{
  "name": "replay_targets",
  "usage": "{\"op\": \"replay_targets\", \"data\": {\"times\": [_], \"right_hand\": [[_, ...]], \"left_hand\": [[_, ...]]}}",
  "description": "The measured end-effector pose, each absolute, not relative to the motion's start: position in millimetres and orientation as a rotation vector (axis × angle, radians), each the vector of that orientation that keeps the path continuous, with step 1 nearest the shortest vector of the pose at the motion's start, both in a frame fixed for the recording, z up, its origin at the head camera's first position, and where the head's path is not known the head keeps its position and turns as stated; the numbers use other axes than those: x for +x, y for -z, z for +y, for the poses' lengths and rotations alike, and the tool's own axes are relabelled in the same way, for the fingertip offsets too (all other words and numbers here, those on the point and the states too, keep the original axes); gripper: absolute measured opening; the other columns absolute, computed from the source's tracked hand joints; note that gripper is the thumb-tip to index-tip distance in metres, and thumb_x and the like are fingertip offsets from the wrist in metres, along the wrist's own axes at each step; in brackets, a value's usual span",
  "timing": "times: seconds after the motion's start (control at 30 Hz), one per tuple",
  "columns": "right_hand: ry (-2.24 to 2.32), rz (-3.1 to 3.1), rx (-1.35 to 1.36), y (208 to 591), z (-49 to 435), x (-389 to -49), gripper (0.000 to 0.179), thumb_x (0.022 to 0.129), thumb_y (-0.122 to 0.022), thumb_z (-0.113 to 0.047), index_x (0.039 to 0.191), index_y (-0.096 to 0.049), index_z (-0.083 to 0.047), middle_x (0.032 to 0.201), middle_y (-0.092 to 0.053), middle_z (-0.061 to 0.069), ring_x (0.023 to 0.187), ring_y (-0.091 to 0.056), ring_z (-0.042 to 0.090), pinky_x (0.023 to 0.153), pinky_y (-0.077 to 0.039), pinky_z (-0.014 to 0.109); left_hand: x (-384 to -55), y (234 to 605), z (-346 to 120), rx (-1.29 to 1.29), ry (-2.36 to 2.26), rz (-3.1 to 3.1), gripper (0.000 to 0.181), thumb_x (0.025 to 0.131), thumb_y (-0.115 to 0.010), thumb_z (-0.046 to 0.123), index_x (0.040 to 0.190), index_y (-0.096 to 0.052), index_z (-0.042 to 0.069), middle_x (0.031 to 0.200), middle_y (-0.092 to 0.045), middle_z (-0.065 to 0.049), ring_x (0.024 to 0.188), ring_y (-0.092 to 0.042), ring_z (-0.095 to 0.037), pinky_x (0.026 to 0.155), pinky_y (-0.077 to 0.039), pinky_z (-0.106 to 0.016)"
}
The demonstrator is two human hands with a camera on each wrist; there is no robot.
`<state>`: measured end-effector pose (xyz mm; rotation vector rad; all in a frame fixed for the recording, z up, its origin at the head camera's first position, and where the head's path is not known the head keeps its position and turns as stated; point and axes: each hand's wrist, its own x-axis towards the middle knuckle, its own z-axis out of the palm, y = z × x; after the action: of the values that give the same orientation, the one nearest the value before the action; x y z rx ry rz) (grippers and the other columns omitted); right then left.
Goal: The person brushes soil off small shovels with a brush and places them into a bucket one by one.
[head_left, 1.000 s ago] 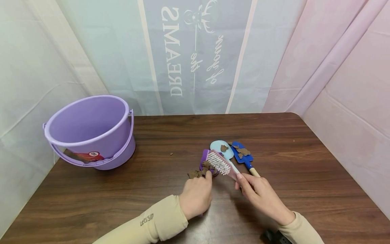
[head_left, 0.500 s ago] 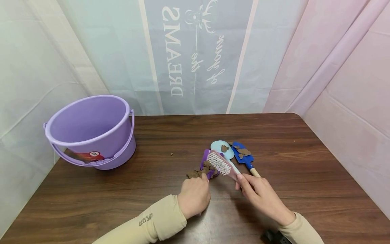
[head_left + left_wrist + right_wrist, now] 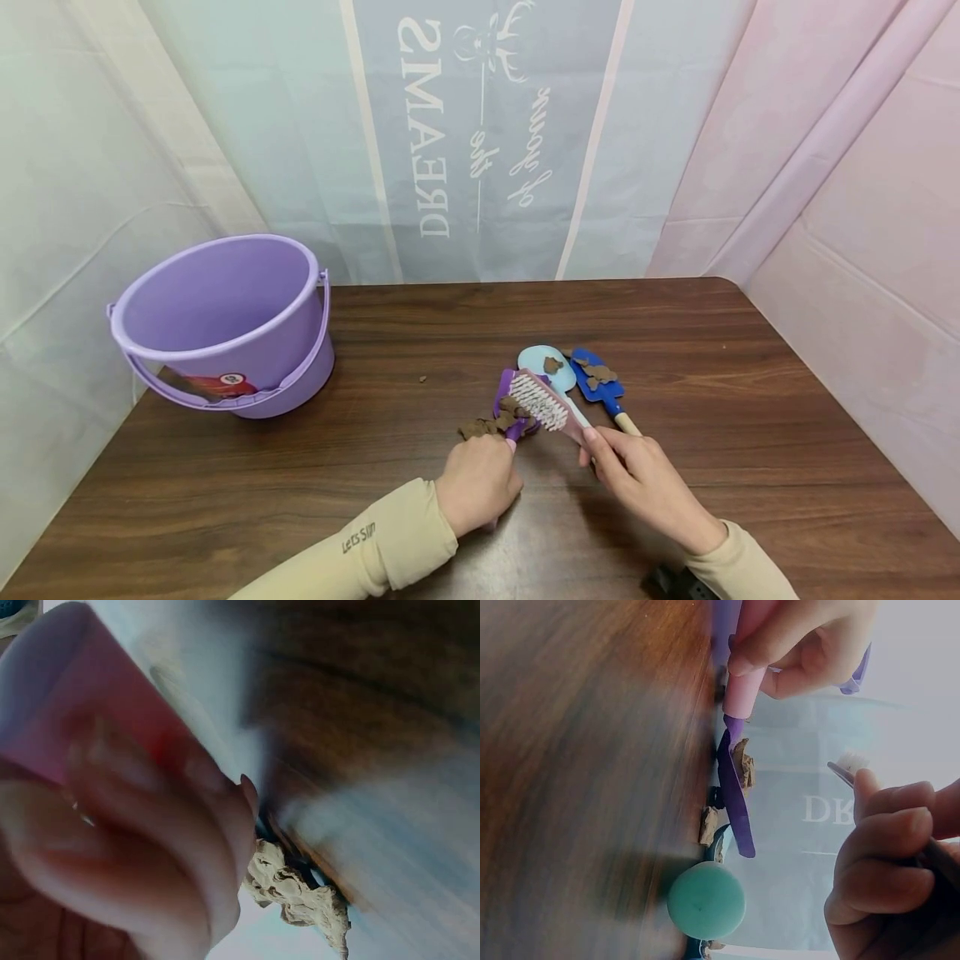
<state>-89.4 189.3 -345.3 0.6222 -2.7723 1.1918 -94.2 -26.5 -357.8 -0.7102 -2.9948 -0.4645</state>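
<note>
In the head view my left hand (image 3: 480, 487) grips the pink handle of a small purple shovel (image 3: 504, 388). Brown crumpled pieces (image 3: 480, 427) lie on and beside its blade. My right hand (image 3: 645, 479) holds a brush (image 3: 542, 402) by the handle, white bristles facing left and its head overlapping the purple blade from above. The right wrist view shows the purple blade (image 3: 739, 814) low by the tabletop, with a brown piece (image 3: 745, 766) on it and the brush bristles (image 3: 853, 761) raised apart from it. Up close, the left wrist view has my fingers curled round the pink handle (image 3: 112, 712).
A light blue shovel (image 3: 542, 360) and a blue shovel (image 3: 591, 367) with a wooden handle lie behind the brush, both bearing brown bits. On the left of the wooden table (image 3: 405, 500) stands a purple bucket (image 3: 300, 367). A black object (image 3: 678, 583) sits at the front edge.
My left hand has drawn slightly back along the shovel, its extended finger pulled in, so the purple neck and pink handle end now show. The right hand and brush have stayed in place.
</note>
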Motion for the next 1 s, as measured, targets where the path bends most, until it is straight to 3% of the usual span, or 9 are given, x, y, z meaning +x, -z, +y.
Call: {"op": "replay_targets", "data": {"times": [0.27,0.6,1.0], "right_hand": [[-1.192,-2.788,0.612,344.1,188.9,-89.2,0.032,0.103,-0.042,-0.02,0.076,-0.06,-0.019,0.052,-0.037,-0.017,0.043,-0.032,-0.003,0.043,-0.032,0.019],[-1.174,-2.719,0.64,344.0,189.3,-89.9,0.031,0.101,-0.045,-0.014,0.075,-0.059,-0.018,0.053,-0.037,-0.019,0.044,-0.034,-0.004,0.044,-0.034,0.02],[-1.155,-2.718,0.608,343.6,189.7,-89.4,0.03,0.101,-0.045,-0.015,0.075,-0.059,-0.019,0.053,-0.037,-0.019,0.045,-0.034,-0.004,0.044,-0.034,0.019]], "left_hand": [[-93.2,356.2,-28.3,-0.709,0.523,-2.994,0.026,0.071,-0.065,0.011,0.056,-0.044,0.015,0.058,-0.057,-0.004,0.053,-0.061,-0.021,0.042,-0.042,-0.033],[-89.5,347.6,-36.1,-0.659,0.608,-3.04,0.03,0.073,-0.064,0.013,0.056,-0.039,0.016,0.054,-0.046,0.002,0.049,-0.055,-0.017,0.042,-0.039,-0.03],[-78.9,336.2,-49.9,-0.586,0.665,-3.052,0.026,0.074,-0.062,0.015,0.058,-0.043,0.016,0.058,-0.048,0.0,0.049,-0.051,-0.014,0.043,-0.04,-0.029]]}}
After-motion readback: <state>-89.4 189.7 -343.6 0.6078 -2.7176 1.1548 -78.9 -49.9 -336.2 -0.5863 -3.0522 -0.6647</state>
